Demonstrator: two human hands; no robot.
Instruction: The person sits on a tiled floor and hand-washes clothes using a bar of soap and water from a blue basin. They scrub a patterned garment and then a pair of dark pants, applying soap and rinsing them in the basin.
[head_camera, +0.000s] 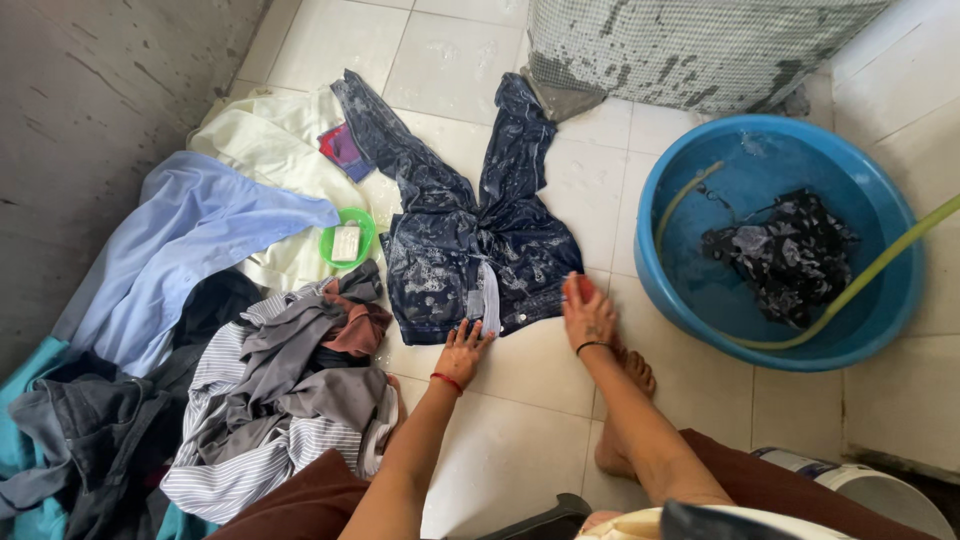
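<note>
From the head camera, a pair of dark blue jeans (455, 225) lies spread flat on the pale tiled floor (520, 440), wet and flecked with soap suds, the legs pointing away from the person and the waist nearest them. The left hand (462, 352) rests with fingers spread on the waist edge of the jeans, pressing it down; a red band circles that wrist. The right hand (588, 312) sits at the right corner of the waist, fingers curled around a small reddish scrubber (582, 288) — only its top shows, so its exact kind cannot be told. A dark band sits on that wrist, and a bare foot (622, 420) stands on the tile just below it.

To the right, a blue tub (660, 270) holds water, a dark patterned cloth (785, 255) and a yellow-green hose (860, 285) running over its rim. Left of the jeans, a green dish (362, 222) holds a bar of soap (346, 243). Beside it — a heap of clothes (230, 390): a light blue shirt, a cream garment, striped and grey pieces.
</note>
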